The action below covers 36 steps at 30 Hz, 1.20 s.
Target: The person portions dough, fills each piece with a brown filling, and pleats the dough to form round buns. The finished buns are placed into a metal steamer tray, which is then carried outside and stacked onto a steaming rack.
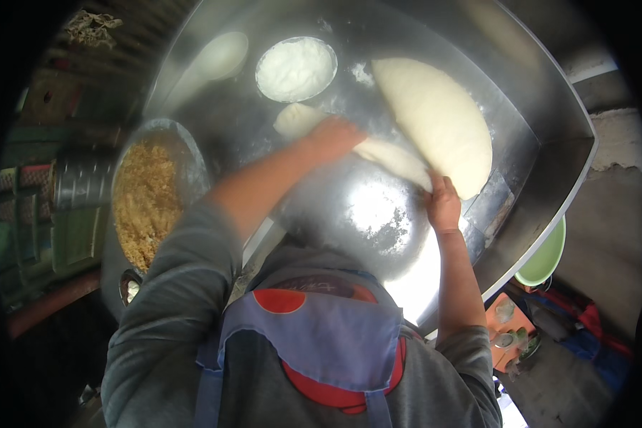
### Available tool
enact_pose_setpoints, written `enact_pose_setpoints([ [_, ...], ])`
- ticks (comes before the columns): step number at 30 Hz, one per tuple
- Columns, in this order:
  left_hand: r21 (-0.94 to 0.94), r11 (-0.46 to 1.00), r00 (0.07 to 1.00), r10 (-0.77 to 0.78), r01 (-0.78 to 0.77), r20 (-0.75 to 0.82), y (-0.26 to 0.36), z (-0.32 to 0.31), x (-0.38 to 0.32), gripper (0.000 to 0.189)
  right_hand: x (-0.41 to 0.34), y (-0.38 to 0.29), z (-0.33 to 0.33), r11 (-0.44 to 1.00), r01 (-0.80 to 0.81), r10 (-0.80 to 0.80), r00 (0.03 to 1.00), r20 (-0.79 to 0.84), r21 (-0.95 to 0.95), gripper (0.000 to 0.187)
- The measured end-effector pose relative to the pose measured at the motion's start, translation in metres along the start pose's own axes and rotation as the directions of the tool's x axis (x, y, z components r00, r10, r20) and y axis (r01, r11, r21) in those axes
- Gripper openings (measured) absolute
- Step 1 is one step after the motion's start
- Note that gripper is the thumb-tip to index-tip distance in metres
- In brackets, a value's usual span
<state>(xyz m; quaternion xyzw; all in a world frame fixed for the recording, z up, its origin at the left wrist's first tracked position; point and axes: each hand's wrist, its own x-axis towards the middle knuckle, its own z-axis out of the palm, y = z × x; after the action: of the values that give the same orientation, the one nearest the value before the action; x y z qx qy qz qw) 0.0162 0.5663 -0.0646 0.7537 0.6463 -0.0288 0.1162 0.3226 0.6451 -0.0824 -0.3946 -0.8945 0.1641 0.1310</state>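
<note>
A long rope of pale dough (393, 156) lies slantwise on the metal worktop (235, 128). My left hand (336, 137), slightly blurred, is closed over the rope, and a rounded end of dough sticks out past it on the left. At the rope's right end, my right hand (443, 204) grips the tip between thumb and fingers. Right beside that hand sits a large half-round mass of smooth dough (438, 123). Beyond my left hand stands a round bowl of white flour (296, 69).
A wide basin (190, 142) of orange-brown crumbly filling (145, 203) stands at the left. Raised metal walls (556, 123) edge the worktop. Low at the right are a green basin (543, 257) and a small orange table (505, 326) with containers. Flour (361, 74) dusts the metal.
</note>
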Motion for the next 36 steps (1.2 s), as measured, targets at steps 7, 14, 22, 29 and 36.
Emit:
enact_pose_setpoints([
  [7,0.017,0.993,0.977,0.109,-0.114,0.184,0.032,0.013,-0.050,0.038,-0.051,-0.022,-0.003,0.986,0.162,-0.165,0.984,0.068,0.041,0.060],
  [14,0.016,0.970,0.942,0.239,-0.242,-0.234,0.076,0.023,-0.109,0.085,-0.117,-0.056,-0.004,0.979,0.206,-0.206,0.979,-0.001,-0.010,0.074],
  [22,-0.466,0.875,0.957,0.007,0.134,0.289,0.041,0.003,0.005,0.060,-0.037,-0.006,-0.027,0.789,-0.533,0.343,0.794,0.502,0.305,0.035],
  [29,-0.210,0.976,0.979,0.021,-0.064,-0.202,0.107,0.010,-0.024,0.051,-0.060,-0.038,-0.012,1.000,0.005,-0.006,0.998,-0.066,-0.028,0.056],
  [36,-0.239,0.970,0.999,-0.050,0.050,0.007,0.084,0.014,-0.009,0.055,-0.034,-0.018,-0.012,0.993,-0.100,0.090,0.987,0.132,0.069,0.039],
])
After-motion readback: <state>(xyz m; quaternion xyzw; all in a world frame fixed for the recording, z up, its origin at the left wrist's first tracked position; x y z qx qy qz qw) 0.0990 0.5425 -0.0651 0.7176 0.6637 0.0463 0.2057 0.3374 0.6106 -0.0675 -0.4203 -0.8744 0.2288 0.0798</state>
